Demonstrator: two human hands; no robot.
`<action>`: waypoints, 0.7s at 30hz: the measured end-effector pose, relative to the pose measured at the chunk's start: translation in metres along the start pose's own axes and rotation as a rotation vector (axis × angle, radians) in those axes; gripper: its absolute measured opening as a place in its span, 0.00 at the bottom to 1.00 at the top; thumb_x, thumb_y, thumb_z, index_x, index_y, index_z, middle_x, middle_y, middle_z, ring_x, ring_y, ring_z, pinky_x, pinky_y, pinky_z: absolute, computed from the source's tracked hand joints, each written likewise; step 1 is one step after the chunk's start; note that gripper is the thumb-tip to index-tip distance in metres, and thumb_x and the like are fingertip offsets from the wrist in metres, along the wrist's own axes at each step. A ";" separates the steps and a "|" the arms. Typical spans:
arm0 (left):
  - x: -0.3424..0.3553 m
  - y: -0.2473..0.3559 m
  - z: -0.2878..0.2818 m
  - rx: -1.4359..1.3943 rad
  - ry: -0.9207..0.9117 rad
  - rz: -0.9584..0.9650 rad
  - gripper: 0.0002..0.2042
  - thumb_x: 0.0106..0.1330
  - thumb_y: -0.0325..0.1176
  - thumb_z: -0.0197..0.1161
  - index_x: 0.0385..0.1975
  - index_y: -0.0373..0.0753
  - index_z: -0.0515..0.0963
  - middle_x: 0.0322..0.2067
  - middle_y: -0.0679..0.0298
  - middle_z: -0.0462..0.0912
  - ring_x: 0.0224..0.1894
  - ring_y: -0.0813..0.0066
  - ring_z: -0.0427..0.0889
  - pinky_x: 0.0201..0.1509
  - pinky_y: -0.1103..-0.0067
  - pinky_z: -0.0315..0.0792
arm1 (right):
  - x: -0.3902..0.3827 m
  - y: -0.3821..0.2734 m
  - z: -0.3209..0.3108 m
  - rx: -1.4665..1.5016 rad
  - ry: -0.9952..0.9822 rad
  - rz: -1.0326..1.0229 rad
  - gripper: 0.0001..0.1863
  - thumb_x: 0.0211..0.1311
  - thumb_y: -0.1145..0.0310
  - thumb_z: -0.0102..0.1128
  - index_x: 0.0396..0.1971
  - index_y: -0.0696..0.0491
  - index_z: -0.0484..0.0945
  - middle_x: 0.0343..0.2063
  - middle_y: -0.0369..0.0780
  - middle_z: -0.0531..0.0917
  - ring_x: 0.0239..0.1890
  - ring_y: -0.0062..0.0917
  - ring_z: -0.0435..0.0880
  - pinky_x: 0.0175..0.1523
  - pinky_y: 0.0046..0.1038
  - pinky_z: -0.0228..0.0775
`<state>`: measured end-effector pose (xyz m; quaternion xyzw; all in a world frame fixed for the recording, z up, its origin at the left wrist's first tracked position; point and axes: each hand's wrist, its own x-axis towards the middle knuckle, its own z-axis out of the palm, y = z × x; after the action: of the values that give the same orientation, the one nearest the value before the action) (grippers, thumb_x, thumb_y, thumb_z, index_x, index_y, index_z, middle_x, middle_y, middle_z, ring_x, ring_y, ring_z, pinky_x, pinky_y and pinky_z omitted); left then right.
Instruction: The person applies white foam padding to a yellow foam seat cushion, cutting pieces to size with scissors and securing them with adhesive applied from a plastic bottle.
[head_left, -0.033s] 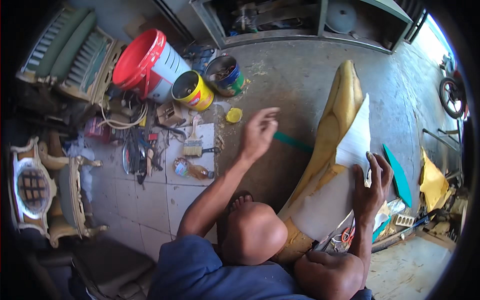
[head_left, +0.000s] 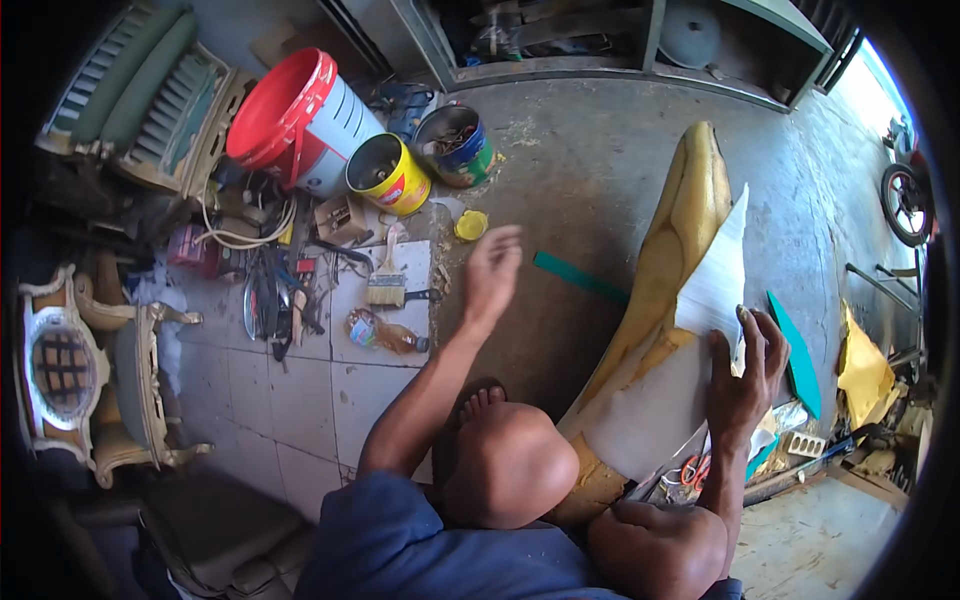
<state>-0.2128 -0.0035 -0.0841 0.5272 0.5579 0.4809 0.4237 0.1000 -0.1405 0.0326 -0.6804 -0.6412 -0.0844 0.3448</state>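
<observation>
Right hand (head_left: 750,368), fingers spread, touches white sheet (head_left: 712,288) at right edge of yellow foam (head_left: 675,240); left hand (head_left: 492,275) blurred, finger state unclear

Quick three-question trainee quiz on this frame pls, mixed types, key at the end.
1. Multiple choice: which hand is on the pale covering of the foam piece?
A) left
B) right
C) both
2. True or false: the bottle stands upright.
3. Short answer: which container sits between the red-and-white bucket and the blue-green can?

Key
1. B. The right hand is on it; the left hand is raised away from it.
2. False. It lies on its side on the tiles.
3. The yellow can.
</observation>
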 end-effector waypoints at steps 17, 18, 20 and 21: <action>-0.067 -0.179 -0.247 0.096 1.178 -1.039 0.35 0.57 0.33 0.71 0.62 0.33 0.59 0.56 0.43 0.72 0.54 0.43 0.78 0.54 0.49 0.79 | 0.039 -0.088 0.006 0.423 -0.336 -0.223 0.15 0.59 0.80 0.68 0.47 0.57 0.82 0.42 0.45 0.84 0.40 0.37 0.87 0.40 0.34 0.79; -0.075 -0.192 -0.238 -0.121 1.122 -0.954 0.28 0.57 0.27 0.68 0.57 0.34 0.63 0.50 0.45 0.76 0.46 0.45 0.82 0.52 0.50 0.82 | 0.039 -0.093 0.016 0.416 -0.340 -0.220 0.15 0.59 0.80 0.68 0.47 0.57 0.82 0.42 0.45 0.84 0.40 0.37 0.87 0.40 0.34 0.79; -0.087 -0.197 -0.225 -0.360 1.046 -0.883 0.22 0.57 0.21 0.65 0.52 0.35 0.67 0.44 0.47 0.79 0.37 0.46 0.86 0.49 0.51 0.84 | 0.045 -0.103 0.020 0.513 -0.433 -0.314 0.15 0.58 0.79 0.68 0.46 0.56 0.83 0.41 0.45 0.84 0.39 0.38 0.86 0.40 0.34 0.79; -0.094 -0.190 -0.238 -0.618 0.889 -0.766 0.16 0.60 0.23 0.62 0.48 0.35 0.69 0.46 0.49 0.79 0.40 0.49 0.86 0.45 0.54 0.84 | 0.044 -0.112 0.019 0.595 -0.538 -0.244 0.13 0.60 0.77 0.67 0.46 0.57 0.82 0.40 0.45 0.83 0.38 0.39 0.86 0.42 0.36 0.79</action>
<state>-0.4720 -0.1149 -0.2321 -0.1030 0.6639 0.6058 0.4262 -0.0032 -0.1010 0.0835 -0.4679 -0.7807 0.2449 0.3342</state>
